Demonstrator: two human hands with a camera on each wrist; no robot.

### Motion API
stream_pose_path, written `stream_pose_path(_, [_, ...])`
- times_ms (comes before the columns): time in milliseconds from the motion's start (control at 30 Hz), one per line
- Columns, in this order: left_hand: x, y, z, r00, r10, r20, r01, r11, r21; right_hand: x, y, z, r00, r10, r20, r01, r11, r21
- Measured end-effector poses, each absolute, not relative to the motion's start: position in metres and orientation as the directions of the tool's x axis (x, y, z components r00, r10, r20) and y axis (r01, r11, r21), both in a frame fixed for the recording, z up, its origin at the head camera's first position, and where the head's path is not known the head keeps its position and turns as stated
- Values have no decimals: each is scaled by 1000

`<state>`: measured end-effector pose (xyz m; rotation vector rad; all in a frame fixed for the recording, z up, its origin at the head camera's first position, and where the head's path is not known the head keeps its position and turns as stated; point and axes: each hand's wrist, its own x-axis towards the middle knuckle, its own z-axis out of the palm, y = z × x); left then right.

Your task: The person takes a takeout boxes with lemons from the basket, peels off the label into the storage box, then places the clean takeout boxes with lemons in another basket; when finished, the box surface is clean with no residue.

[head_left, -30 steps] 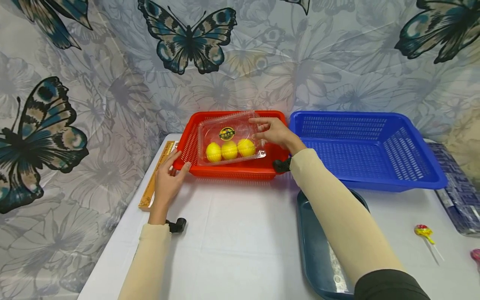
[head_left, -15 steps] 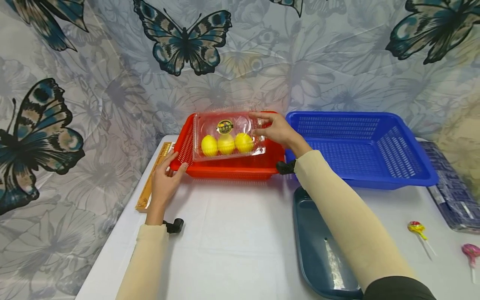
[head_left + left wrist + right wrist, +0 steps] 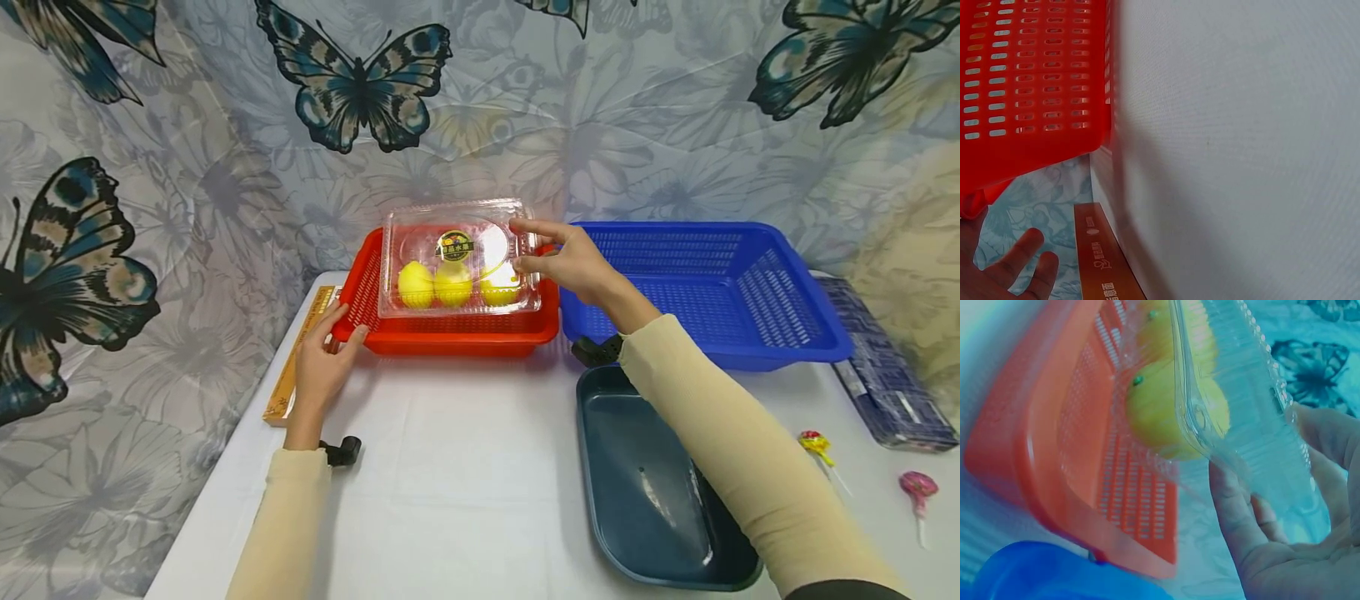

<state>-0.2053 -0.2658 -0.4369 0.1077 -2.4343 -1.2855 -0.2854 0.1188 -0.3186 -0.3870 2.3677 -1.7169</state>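
Note:
In the head view, a clear plastic clamshell box with a round fruit label is tilted above the red basket. Several yellow fruits, like lemons, show through its lid; small green spots mark two of them in the right wrist view. My right hand pinches the box's right side between thumb and fingers; the right wrist view shows the hand around its edge. My left hand touches the basket's front left corner with spread, fairly straight fingers. Two fingers stretch free of the basket in the left wrist view.
A blue basket stands right of the red one. Nearer me lies a dark teal tray, partly under my right forearm. Two lollipops and a dark blue patterned packet lie far right. A long orange-brown box lies left.
My right hand has raised the plastic box, and its upper edge now stands above the basket's back rim. My left hand stays at the red basket's corner. The view has shifted slightly right.

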Motion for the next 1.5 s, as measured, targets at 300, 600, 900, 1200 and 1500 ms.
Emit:
stream_pose_path(300, [-204, -266, -436, -918, -248, 308, 104, 601, 793, -253, 138, -308, -946, -323, 4, -112, 315, -942])
stream_pose_path(600, [-205, -264, -434, -921, -236, 311, 112, 605, 788, -221, 154, -304, -945, -327, 0, -109, 314, -943])
stream_pose_path(900, [-204, -264, -433, -924, -240, 297, 96, 607, 789, -188, 159, -309, -940, -339, 45, -154, 303, -940])
stream_pose_path(1200, [-202, -264, -430, -933, -240, 269, 80, 592, 802, -159, 156, -324, -929, -366, 47, -160, 284, -945])
stream_pose_path(1500, [-202, -263, -428, -936, -222, 271, 87, 602, 794, -130, 152, -337, -928, -371, 15, -150, 339, -929])
